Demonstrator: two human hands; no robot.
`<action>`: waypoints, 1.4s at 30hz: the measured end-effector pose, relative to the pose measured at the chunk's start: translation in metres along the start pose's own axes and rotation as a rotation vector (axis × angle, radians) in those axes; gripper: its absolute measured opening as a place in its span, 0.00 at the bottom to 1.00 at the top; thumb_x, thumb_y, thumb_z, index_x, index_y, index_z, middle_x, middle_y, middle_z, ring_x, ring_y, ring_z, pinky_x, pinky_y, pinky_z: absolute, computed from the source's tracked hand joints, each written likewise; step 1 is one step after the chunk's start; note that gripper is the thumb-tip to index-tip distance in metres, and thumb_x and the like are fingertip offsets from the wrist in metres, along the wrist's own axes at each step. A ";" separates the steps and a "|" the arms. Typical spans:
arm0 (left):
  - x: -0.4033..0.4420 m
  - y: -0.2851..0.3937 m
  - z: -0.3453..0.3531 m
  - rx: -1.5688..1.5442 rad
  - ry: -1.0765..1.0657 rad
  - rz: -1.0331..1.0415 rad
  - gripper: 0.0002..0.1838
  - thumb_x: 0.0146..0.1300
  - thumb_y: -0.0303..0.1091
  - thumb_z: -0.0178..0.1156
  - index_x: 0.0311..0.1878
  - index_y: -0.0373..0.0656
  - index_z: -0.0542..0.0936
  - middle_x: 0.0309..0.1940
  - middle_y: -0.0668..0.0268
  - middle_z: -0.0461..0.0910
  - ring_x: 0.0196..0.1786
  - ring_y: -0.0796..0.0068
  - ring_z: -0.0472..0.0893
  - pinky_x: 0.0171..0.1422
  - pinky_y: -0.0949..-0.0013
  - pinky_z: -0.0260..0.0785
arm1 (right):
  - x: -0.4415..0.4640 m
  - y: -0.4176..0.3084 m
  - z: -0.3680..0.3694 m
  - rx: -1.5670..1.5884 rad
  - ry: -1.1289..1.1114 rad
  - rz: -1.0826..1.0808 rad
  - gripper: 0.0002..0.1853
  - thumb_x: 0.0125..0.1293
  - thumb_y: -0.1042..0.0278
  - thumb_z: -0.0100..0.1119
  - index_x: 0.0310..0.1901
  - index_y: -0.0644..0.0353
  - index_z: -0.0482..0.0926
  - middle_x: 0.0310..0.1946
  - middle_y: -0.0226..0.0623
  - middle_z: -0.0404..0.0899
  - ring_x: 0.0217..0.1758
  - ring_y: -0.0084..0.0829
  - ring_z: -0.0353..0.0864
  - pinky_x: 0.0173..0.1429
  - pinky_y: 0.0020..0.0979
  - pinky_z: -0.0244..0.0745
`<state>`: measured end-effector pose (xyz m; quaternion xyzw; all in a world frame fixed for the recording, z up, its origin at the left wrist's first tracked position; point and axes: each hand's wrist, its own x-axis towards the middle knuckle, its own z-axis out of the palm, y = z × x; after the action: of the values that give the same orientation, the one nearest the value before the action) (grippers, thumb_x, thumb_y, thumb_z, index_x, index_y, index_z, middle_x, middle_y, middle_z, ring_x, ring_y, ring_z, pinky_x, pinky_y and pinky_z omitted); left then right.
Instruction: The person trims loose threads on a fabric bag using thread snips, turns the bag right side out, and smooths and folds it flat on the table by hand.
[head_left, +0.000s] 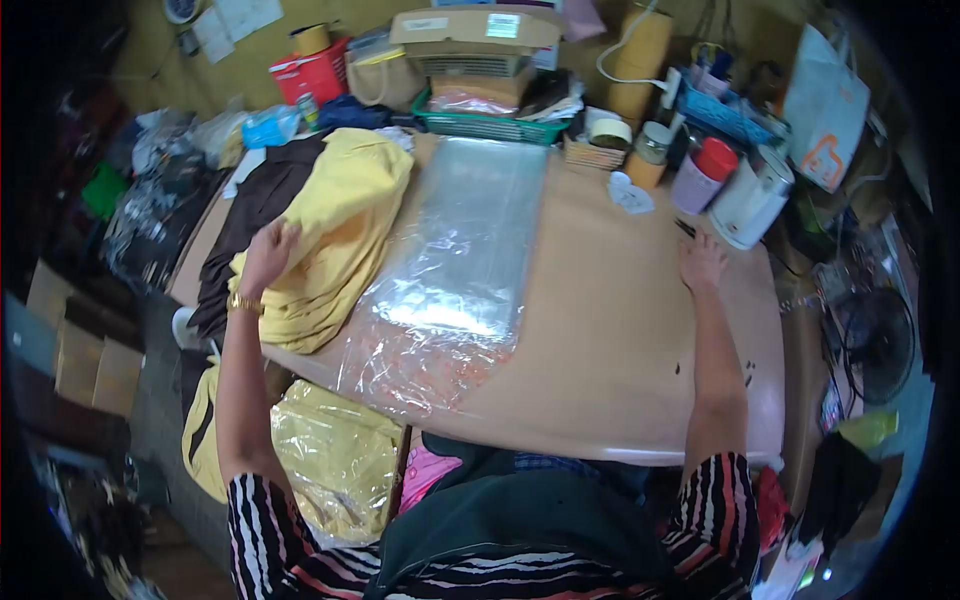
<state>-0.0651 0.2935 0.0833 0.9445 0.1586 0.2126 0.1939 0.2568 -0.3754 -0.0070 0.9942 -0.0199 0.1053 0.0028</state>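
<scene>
My left hand (268,256) is closed on the edge of a yellow garment (350,215), part of a soft pile at the table's left side. Dark brown cloth (250,205) lies beside and partly under that pile. My right hand (704,262) rests on the right part of the table with its fingers spread. Just beyond its fingertips is a small black tool (685,228), perhaps thread snips; whether they touch I cannot tell. A stack of clear plastic bags (470,230) lies flat between my hands.
The brown-covered table (610,330) has a kettle (752,198), a red-lidded container (705,175) and a jar (650,155) at back right. A green basket (490,128) with boxes stands at the back. Bagged yellow garments (335,455) sit below the front left edge.
</scene>
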 end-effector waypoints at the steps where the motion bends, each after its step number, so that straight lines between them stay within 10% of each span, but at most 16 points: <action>1: 0.006 -0.007 0.003 -0.046 0.205 0.039 0.21 0.71 0.47 0.55 0.43 0.34 0.77 0.30 0.49 0.79 0.32 0.56 0.79 0.39 0.58 0.69 | -0.001 -0.003 -0.005 0.012 -0.002 -0.028 0.33 0.69 0.49 0.52 0.71 0.53 0.60 0.71 0.45 0.61 0.75 0.47 0.57 0.71 0.59 0.57; 3: 0.008 0.023 -0.016 0.052 0.315 0.086 0.22 0.72 0.48 0.54 0.49 0.33 0.74 0.37 0.50 0.82 0.41 0.54 0.82 0.47 0.61 0.73 | 0.002 0.000 -0.008 -0.050 -0.030 0.006 0.24 0.71 0.52 0.50 0.64 0.53 0.69 0.64 0.45 0.67 0.69 0.45 0.65 0.65 0.53 0.66; 5: 0.005 0.108 -0.039 0.015 -0.004 -0.161 0.20 0.72 0.42 0.52 0.55 0.34 0.72 0.44 0.48 0.83 0.50 0.51 0.83 0.52 0.60 0.73 | 0.001 0.008 0.003 -0.052 0.076 -0.054 0.20 0.72 0.56 0.49 0.60 0.54 0.72 0.58 0.44 0.71 0.63 0.45 0.70 0.61 0.50 0.70; 10: -0.058 0.249 0.029 -0.203 -0.388 0.219 0.25 0.65 0.28 0.54 0.66 0.38 0.68 0.50 0.49 0.80 0.51 0.57 0.81 0.56 0.61 0.72 | 0.039 0.054 0.060 0.215 0.576 -0.523 0.11 0.73 0.65 0.50 0.52 0.58 0.74 0.33 0.35 0.77 0.40 0.37 0.79 0.47 0.36 0.75; 12: -0.105 0.322 0.039 -0.357 -0.671 0.303 0.25 0.68 0.38 0.55 0.66 0.40 0.68 0.58 0.45 0.75 0.59 0.49 0.77 0.64 0.55 0.67 | -0.008 0.028 -0.028 1.465 0.009 0.143 0.10 0.72 0.63 0.54 0.46 0.61 0.77 0.27 0.28 0.75 0.31 0.28 0.76 0.38 0.29 0.72; 13: -0.124 0.324 0.056 -0.466 -0.523 0.592 0.25 0.69 0.43 0.55 0.64 0.40 0.70 0.55 0.45 0.76 0.57 0.46 0.77 0.62 0.51 0.67 | -0.037 0.020 -0.068 1.452 0.011 0.158 0.10 0.72 0.63 0.54 0.46 0.61 0.77 0.27 0.28 0.75 0.31 0.28 0.76 0.38 0.29 0.72; 17: -0.145 0.299 0.074 -0.017 -0.464 0.588 0.28 0.69 0.46 0.55 0.68 0.43 0.68 0.73 0.53 0.61 0.77 0.51 0.57 0.76 0.37 0.44 | -0.160 -0.009 -0.153 1.104 0.106 -0.357 0.12 0.70 0.66 0.58 0.51 0.60 0.77 0.29 0.27 0.78 0.30 0.23 0.74 0.37 0.23 0.69; 19: -0.151 0.266 0.098 0.121 -0.340 0.445 0.30 0.69 0.47 0.55 0.71 0.45 0.65 0.75 0.54 0.58 0.78 0.52 0.53 0.77 0.37 0.43 | -0.212 -0.018 -0.159 0.837 -0.450 -0.321 0.21 0.68 0.69 0.58 0.63 0.55 0.71 0.44 0.37 0.81 0.45 0.33 0.80 0.54 0.33 0.73; 22: -0.168 0.228 0.121 0.213 -0.415 0.287 0.35 0.69 0.50 0.54 0.76 0.49 0.58 0.77 0.56 0.52 0.80 0.52 0.47 0.76 0.32 0.39 | -0.256 -0.008 -0.108 0.129 -0.077 -0.656 0.26 0.67 0.71 0.57 0.67 0.49 0.69 0.65 0.45 0.70 0.70 0.44 0.67 0.72 0.50 0.59; 26: -0.174 0.220 0.117 0.198 -0.388 0.324 0.32 0.68 0.50 0.56 0.72 0.49 0.64 0.75 0.55 0.57 0.78 0.52 0.53 0.75 0.32 0.42 | -0.235 0.034 -0.090 0.277 -0.296 -0.703 0.28 0.66 0.72 0.56 0.68 0.46 0.68 0.76 0.40 0.54 0.80 0.47 0.47 0.78 0.60 0.42; 29: -0.161 0.230 0.106 0.167 -0.196 0.374 0.23 0.65 0.40 0.61 0.62 0.46 0.76 0.65 0.55 0.71 0.69 0.49 0.68 0.71 0.43 0.57 | -0.214 0.045 -0.095 0.343 -0.335 -0.786 0.27 0.66 0.73 0.56 0.68 0.47 0.69 0.76 0.37 0.56 0.79 0.48 0.51 0.77 0.58 0.45; 32: -0.145 0.249 0.104 -0.190 -0.093 0.352 0.08 0.58 0.27 0.66 0.40 0.38 0.84 0.37 0.58 0.79 0.39 0.55 0.79 0.45 0.61 0.73 | -0.188 0.047 -0.113 0.302 -0.529 -0.812 0.24 0.68 0.71 0.54 0.67 0.49 0.72 0.76 0.36 0.56 0.79 0.46 0.51 0.79 0.50 0.47; 37: -0.133 0.290 0.148 -0.524 -0.294 0.268 0.14 0.55 0.33 0.71 0.41 0.36 0.84 0.36 0.57 0.79 0.33 0.59 0.80 0.41 0.62 0.75 | -0.168 -0.028 -0.157 0.217 -0.462 -0.530 0.15 0.71 0.61 0.52 0.54 0.58 0.78 0.52 0.46 0.81 0.58 0.46 0.79 0.59 0.39 0.73; 42: -0.133 0.292 0.197 -0.313 -0.162 0.268 0.18 0.47 0.38 0.75 0.40 0.38 0.86 0.37 0.60 0.78 0.38 0.62 0.80 0.44 0.61 0.74 | -0.183 -0.089 -0.099 0.717 -0.391 -0.451 0.14 0.69 0.59 0.55 0.45 0.62 0.78 0.41 0.51 0.82 0.46 0.50 0.80 0.49 0.45 0.73</action>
<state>-0.0248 -0.0717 0.0007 0.9294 -0.0193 0.1821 0.3205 0.0613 -0.2782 0.0515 0.9131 0.2342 -0.0873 -0.3222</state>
